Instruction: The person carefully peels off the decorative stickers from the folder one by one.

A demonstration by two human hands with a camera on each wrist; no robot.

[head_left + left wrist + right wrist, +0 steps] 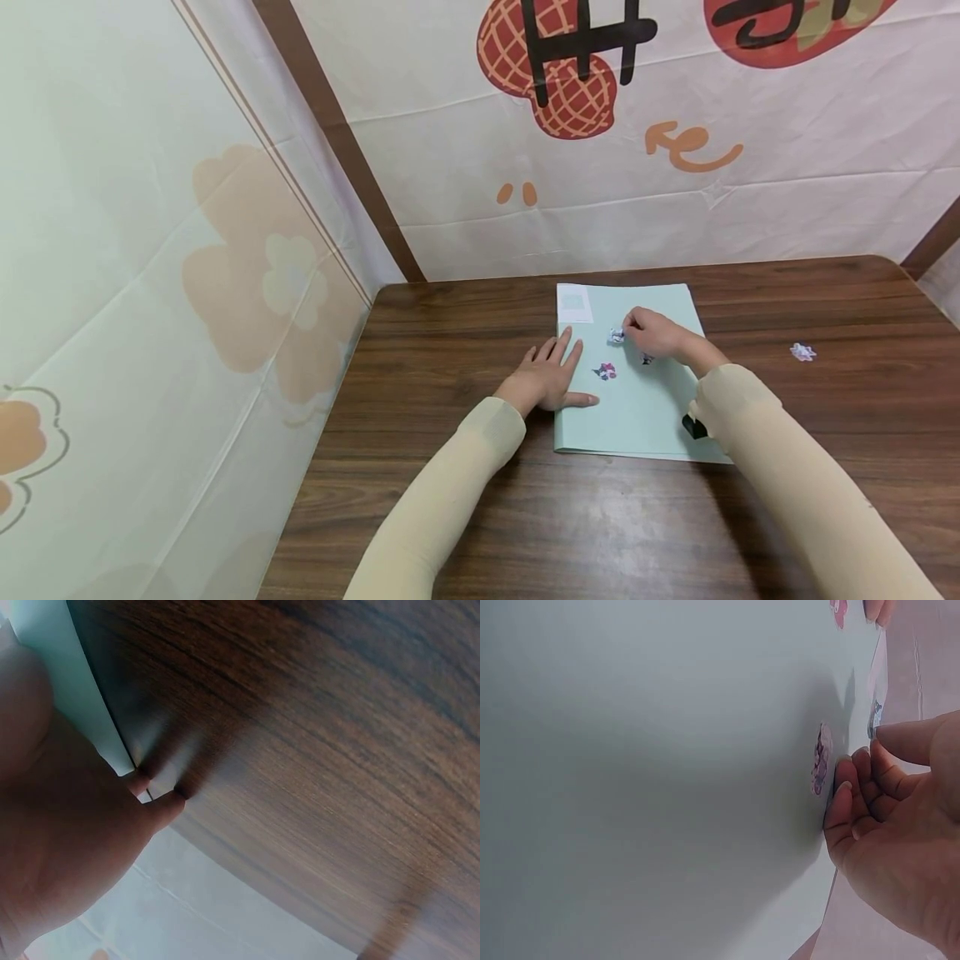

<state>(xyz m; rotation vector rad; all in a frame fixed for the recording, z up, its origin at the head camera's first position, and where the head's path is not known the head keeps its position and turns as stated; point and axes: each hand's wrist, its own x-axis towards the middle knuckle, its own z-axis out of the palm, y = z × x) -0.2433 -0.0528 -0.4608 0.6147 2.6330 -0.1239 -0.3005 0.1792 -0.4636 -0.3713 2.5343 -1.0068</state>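
A mint-green paper folder (630,425) lies on the table, with a white label at its upper left corner. My left hand (551,377) rests across the folder's left edge, fingers spread; in the left wrist view, two fingertips of the hand (67,817) reach past the edge to the wood. Over the upper part, my right hand (654,333) pinches a small bluish sticker (616,336) between thumb and fingers. The right wrist view shows this sticker (876,716) at the thumb tip. A pink-and-purple sticker (606,372) and a dark purple sticker (647,359) lie on the folder.
Another pale sticker (802,352) sits on the brown wooden table (450,358), right of the folder. Close to the right sleeve shows a small black object (694,427). A printed cloth (450,150) hangs behind the table, with another patterned cloth (135,250) at left.
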